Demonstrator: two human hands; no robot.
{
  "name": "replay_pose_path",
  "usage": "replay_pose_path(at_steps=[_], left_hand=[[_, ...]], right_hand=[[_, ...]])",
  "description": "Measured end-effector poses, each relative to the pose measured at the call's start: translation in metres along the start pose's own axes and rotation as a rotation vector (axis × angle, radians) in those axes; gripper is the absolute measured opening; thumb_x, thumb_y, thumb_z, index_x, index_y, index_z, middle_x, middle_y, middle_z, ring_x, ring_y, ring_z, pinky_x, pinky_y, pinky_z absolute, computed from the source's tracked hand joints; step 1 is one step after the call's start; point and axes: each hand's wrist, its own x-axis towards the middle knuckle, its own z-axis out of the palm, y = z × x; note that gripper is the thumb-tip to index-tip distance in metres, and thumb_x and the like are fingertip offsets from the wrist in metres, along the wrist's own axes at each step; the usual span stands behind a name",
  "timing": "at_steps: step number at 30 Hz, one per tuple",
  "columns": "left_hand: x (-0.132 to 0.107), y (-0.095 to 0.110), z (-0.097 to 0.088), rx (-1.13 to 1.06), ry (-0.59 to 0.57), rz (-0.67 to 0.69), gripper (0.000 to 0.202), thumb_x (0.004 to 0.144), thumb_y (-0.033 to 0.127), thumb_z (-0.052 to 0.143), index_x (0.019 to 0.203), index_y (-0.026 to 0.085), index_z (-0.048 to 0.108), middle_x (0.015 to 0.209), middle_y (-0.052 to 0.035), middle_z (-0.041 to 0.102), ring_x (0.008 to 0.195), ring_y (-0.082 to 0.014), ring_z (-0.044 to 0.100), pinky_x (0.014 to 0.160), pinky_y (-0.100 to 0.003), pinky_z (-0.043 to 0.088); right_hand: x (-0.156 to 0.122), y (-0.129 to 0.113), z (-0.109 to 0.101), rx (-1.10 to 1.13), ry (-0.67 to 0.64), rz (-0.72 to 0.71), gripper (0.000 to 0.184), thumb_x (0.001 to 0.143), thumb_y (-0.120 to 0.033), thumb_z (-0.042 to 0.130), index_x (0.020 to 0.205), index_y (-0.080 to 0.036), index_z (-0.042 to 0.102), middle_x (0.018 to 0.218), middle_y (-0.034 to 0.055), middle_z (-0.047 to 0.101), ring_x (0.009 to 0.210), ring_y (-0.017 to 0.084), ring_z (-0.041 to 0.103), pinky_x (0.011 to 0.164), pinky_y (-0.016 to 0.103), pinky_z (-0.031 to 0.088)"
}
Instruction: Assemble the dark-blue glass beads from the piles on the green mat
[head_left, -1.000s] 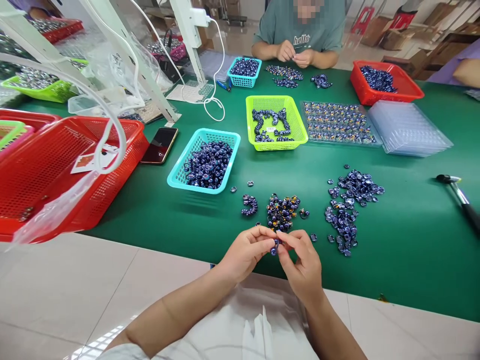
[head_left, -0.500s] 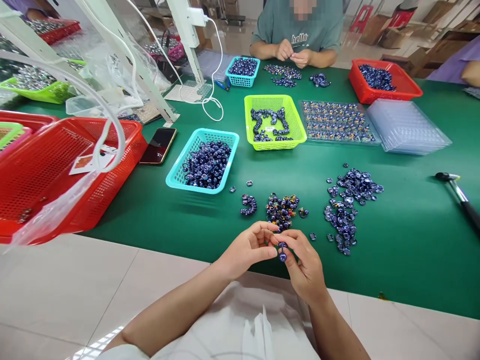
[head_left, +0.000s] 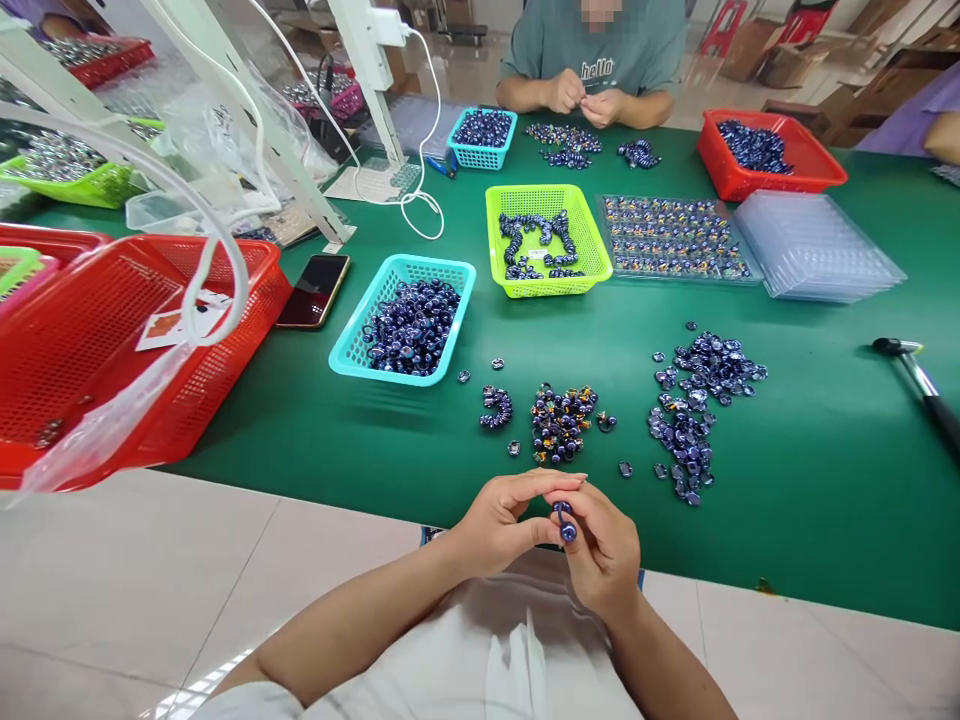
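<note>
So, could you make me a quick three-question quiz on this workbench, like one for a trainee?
1. True or false: the phone lies inside the turquoise basket.

2. What sits directly beside the lime-green basket in the middle, on the picture's right? A: a cardboard box. B: a filled clear tray. C: the phone.

3. Fill in the colour: between the person's left hand and right hand is a small shiny item, dark ____.

Key: 1. False; it lies on the green table. 2. B. 3. Blue.
</note>
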Motion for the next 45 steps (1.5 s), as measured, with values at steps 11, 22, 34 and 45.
replay_pose_path(at_steps=[11, 22, 34, 45], left_hand=[[0.0, -0.001, -0.005, -0.009, 0.025, 0.015, 0.038, 0.081, 0.02, 0.077, 0.118, 0.028, 0.073, 0.124, -0.0085, 0.071, 0.121, -0.0286, 0.061, 0.107, -0.043, 0.045], [-0.004, 0.015, -0.012, 0.1, 0.078, -0.119, 0.047, 0.083, 0.026, 0.075, 0.129, 0.022, 0.065, 0.132, -0.0115, 0.066, 0.122, -0.0268, 0.06, 0.108, -0.04, 0.044], [-0.006, 0.024, -0.009, 0.208, 0.164, -0.131, 0.047, 0.077, 0.028, 0.08, 0.121, 0.019, 0.068, 0.113, -0.0115, 0.068, 0.101, -0.0238, 0.065, 0.097, -0.038, 0.051], [-0.005, 0.022, -0.002, 0.146, 0.217, -0.177, 0.038, 0.078, 0.023, 0.077, 0.116, 0.019, 0.072, 0.108, -0.0099, 0.07, 0.096, -0.0225, 0.067, 0.091, -0.035, 0.052]], right_hand=[[0.002, 0.006, 0.009, -0.038, 0.034, -0.062, 0.02, 0.093, -0.016, 0.051, 0.107, -0.021, 0.065, 0.089, 0.0075, 0.073, 0.085, 0.021, 0.072, 0.073, 0.034, 0.06], [0.013, 0.008, -0.004, -0.17, -0.099, -0.091, 0.027, 0.092, -0.012, 0.051, 0.113, -0.019, 0.066, 0.092, 0.0083, 0.072, 0.078, 0.019, 0.069, 0.066, 0.03, 0.057], [0.018, 0.013, 0.002, -0.371, -0.097, -0.355, 0.038, 0.091, -0.012, 0.053, 0.129, -0.015, 0.056, 0.088, 0.0116, 0.072, 0.076, 0.022, 0.069, 0.059, 0.032, 0.056], [0.016, 0.013, 0.004, -0.407, -0.08, -0.36, 0.042, 0.092, -0.016, 0.052, 0.135, -0.017, 0.052, 0.087, 0.0102, 0.072, 0.073, 0.022, 0.07, 0.057, 0.03, 0.056]])
